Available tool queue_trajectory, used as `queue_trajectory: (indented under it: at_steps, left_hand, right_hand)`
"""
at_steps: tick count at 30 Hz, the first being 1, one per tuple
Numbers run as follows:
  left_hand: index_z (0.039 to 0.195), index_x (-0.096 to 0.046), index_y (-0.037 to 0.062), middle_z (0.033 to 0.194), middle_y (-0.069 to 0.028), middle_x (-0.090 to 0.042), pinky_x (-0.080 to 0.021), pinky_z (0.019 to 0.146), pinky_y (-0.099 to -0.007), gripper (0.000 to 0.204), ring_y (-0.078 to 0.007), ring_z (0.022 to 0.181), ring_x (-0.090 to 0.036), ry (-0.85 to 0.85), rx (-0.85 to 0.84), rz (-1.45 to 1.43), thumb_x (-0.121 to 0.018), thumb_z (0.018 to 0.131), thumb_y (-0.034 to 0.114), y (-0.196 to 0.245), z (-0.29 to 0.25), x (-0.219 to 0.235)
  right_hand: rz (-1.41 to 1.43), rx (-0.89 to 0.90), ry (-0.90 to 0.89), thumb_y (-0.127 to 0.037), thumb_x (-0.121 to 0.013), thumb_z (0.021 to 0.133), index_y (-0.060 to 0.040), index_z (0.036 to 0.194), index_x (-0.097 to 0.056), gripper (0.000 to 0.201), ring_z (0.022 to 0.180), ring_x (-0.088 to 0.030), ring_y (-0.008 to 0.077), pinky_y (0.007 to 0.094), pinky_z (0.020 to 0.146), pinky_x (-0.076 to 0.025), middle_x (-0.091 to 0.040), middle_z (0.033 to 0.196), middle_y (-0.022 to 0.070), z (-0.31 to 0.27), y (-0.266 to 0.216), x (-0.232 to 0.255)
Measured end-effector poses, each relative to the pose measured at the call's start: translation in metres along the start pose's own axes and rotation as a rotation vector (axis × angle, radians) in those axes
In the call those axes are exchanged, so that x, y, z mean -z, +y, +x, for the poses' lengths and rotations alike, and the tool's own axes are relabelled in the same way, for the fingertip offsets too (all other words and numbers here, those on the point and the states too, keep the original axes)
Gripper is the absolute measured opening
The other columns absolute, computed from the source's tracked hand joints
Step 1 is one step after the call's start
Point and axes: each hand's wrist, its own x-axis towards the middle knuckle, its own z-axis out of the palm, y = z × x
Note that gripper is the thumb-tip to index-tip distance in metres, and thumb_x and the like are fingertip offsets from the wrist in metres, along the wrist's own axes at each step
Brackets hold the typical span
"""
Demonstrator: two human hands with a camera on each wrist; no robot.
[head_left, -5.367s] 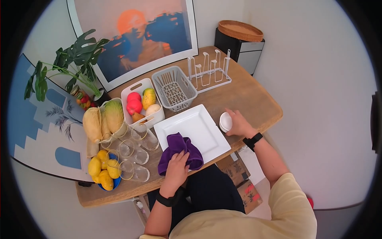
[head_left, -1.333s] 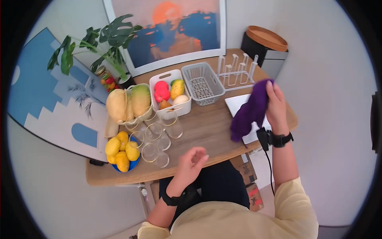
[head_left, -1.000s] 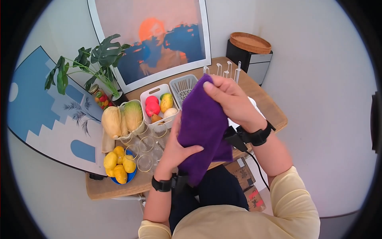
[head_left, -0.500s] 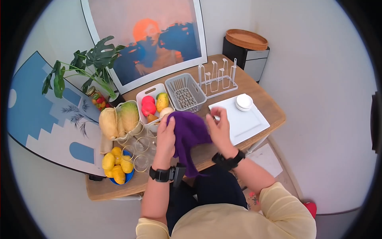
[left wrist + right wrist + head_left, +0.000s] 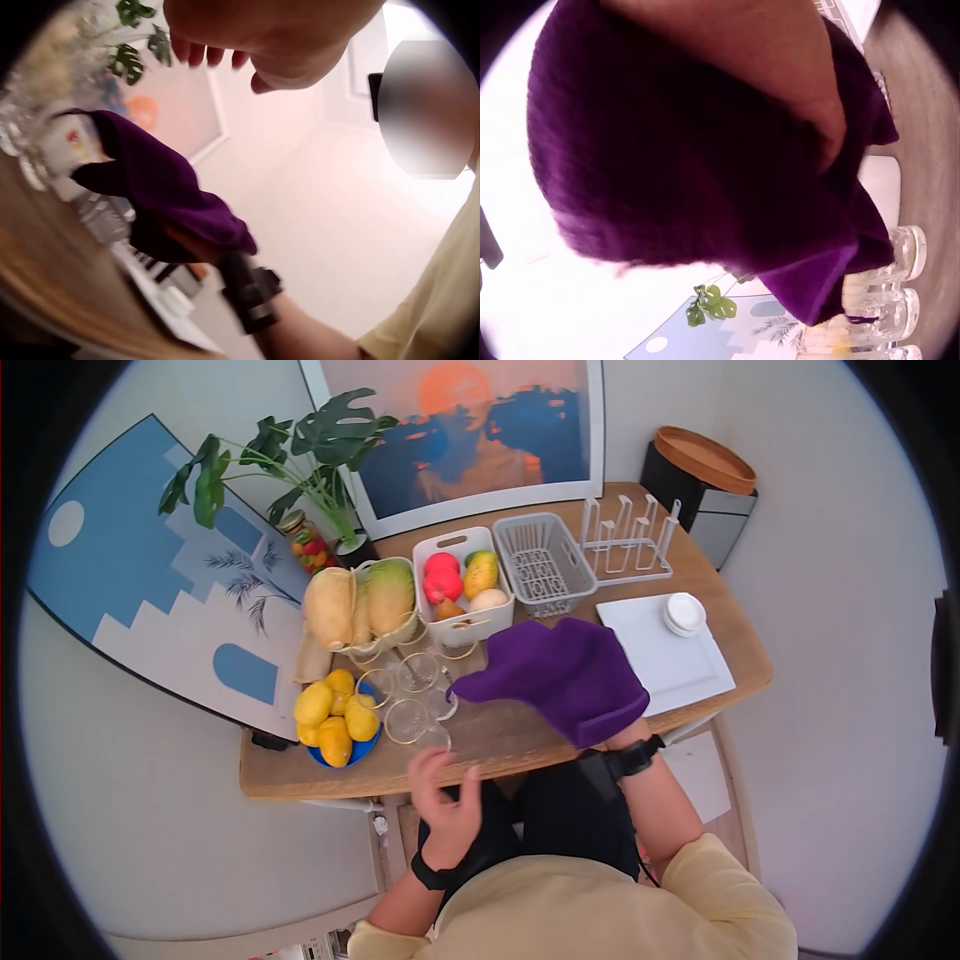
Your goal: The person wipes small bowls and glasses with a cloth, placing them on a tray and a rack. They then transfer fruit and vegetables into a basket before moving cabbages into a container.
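Note:
A purple cloth drapes over my right hand, held above the table's front middle. Its fingers are mostly covered; the right wrist view shows part of the hand against the cloth, and I cannot tell how the fingers lie beneath it. My left hand is raised empty near the table's front edge, fingers loosely bent. Closest to it are several gold-rimmed clear glasses. Right of the cloth lies a square white plate, with small white round dishes on its far corner.
A grey basket, a white bin of fruit and a basket of vegetables line the back. A white glass rack stands at back right. Lemons fill a blue bowl at left, below a potted plant.
My left hand has released the purple cloth and drawn back toward my body. The cloth now covers my right hand. Since the oldest frame, the plate has shifted right and white dishes rest on it.

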Motion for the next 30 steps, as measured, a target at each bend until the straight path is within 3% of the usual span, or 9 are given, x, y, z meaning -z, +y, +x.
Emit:
queue_trajectory:
  at_steps: [2, 4, 6, 10, 12, 16, 23, 25, 30]
  left_hand:
    - [0.117, -0.041, 0.0006, 0.117, -0.0147, -0.045, -0.033, 0.095, -0.0359, 0.052, -0.0251, 0.112, -0.043, 0.160, 0.113, 0.079, -0.067, 0.072, 0.002, -0.032, -0.007, 0.009]
    - [0.121, -0.036, 0.0003, 0.119, -0.0143, -0.042, -0.032, 0.096, -0.0360, 0.060, -0.0245, 0.114, -0.041, 0.309, 0.250, 0.154, -0.069, 0.071, 0.002, -0.058, -0.020, 0.012]
    - [0.125, -0.031, 0.0008, 0.122, -0.0143, -0.040, -0.030, 0.097, -0.0360, 0.070, -0.0250, 0.116, -0.039, 0.207, 0.373, 0.146, -0.073, 0.069, 0.005, -0.082, -0.013, 0.010]
    - [0.123, -0.037, -0.0033, 0.118, -0.0177, -0.048, -0.036, 0.095, -0.0341, 0.075, -0.0265, 0.111, -0.047, 0.124, 0.478, -0.013, -0.079, 0.062, 0.008, -0.109, -0.008, -0.006]
    - [0.122, -0.038, -0.0037, 0.117, -0.0176, -0.050, -0.038, 0.093, -0.0332, 0.074, -0.0251, 0.109, -0.049, 0.141, 0.453, 0.005, -0.079, 0.061, 0.008, -0.104, -0.008, -0.009]
    - [0.121, -0.041, -0.0042, 0.113, -0.0163, -0.053, -0.040, 0.091, -0.0313, 0.072, -0.0212, 0.106, -0.052, 0.069, 0.419, -0.114, -0.079, 0.061, 0.007, -0.091, -0.009, -0.026]
    - [0.120, -0.042, -0.0038, 0.109, -0.0151, -0.057, -0.044, 0.086, -0.0305, 0.069, -0.0205, 0.098, -0.057, -0.076, 0.428, -0.230, -0.078, 0.062, 0.005, -0.073, 0.008, -0.072]
    - [0.119, -0.044, -0.0018, 0.102, -0.0134, -0.060, -0.046, 0.082, -0.0300, 0.065, -0.0194, 0.094, -0.059, -0.086, 0.382, -0.136, -0.076, 0.063, 0.002, -0.063, 0.014, -0.076]
    - [0.116, -0.048, 0.0004, 0.102, -0.0122, -0.062, -0.045, 0.081, -0.0288, 0.050, -0.0186, 0.093, -0.059, -0.112, 0.389, -0.168, -0.069, 0.071, 0.007, -0.067, 0.015, -0.080]
  right_hand:
    - [0.228, -0.393, -0.028, -0.015, -0.064, 0.072, -0.0069, 0.095, -0.060, 0.024, 0.089, -0.056, 0.0248, 0.0355, 0.079, -0.043, -0.061, 0.095, 0.0091, -0.009, 0.009, -0.014]
    - [0.221, -0.321, 0.036, -0.021, -0.063, 0.074, -0.0070, 0.093, -0.060, 0.024, 0.091, -0.057, 0.0247, 0.0358, 0.080, -0.043, -0.060, 0.095, 0.0089, -0.020, 0.009, -0.026]
    - [-0.189, -0.299, -0.160, -0.020, -0.060, 0.077, -0.0067, 0.101, -0.058, 0.028, 0.092, -0.057, 0.0261, 0.0361, 0.081, -0.043, -0.060, 0.097, 0.0100, -0.030, 0.020, -0.041]
    - [-0.348, -0.047, -0.120, -0.017, -0.057, 0.079, -0.0055, 0.111, -0.053, 0.034, 0.093, -0.056, 0.0250, 0.0340, 0.083, -0.043, -0.059, 0.097, 0.0109, -0.056, 0.034, -0.051]
    - [1.359, -0.935, 0.178, -0.015, -0.054, 0.083, -0.0051, 0.118, -0.050, 0.037, 0.092, -0.056, 0.0231, 0.0317, 0.083, -0.044, -0.058, 0.097, 0.0115, -0.056, 0.026, -0.041]
    - [0.715, -0.514, 0.008, -0.007, -0.047, 0.089, -0.0043, 0.119, -0.048, 0.030, 0.098, -0.054, 0.0171, 0.0287, 0.082, -0.045, -0.053, 0.114, 0.0082, -0.061, 0.029, -0.025]
    - [0.503, -0.254, -0.044, -0.015, -0.060, 0.080, -0.0075, 0.112, -0.054, 0.034, 0.106, -0.050, 0.0248, 0.0356, 0.089, -0.040, -0.054, 0.113, 0.0091, -0.061, 0.028, -0.072]
    - [0.412, 0.059, -0.174, -0.022, -0.062, 0.077, -0.0085, 0.110, -0.055, 0.037, 0.108, -0.049, 0.0269, 0.0383, 0.091, -0.038, -0.054, 0.114, 0.0089, -0.056, 0.023, -0.071]
    - [0.400, 0.097, -0.215, -0.025, -0.062, 0.074, -0.0103, 0.105, -0.057, 0.035, 0.103, -0.052, 0.0280, 0.0398, 0.088, -0.040, -0.057, 0.108, 0.0102, -0.030, 0.003, -0.057]
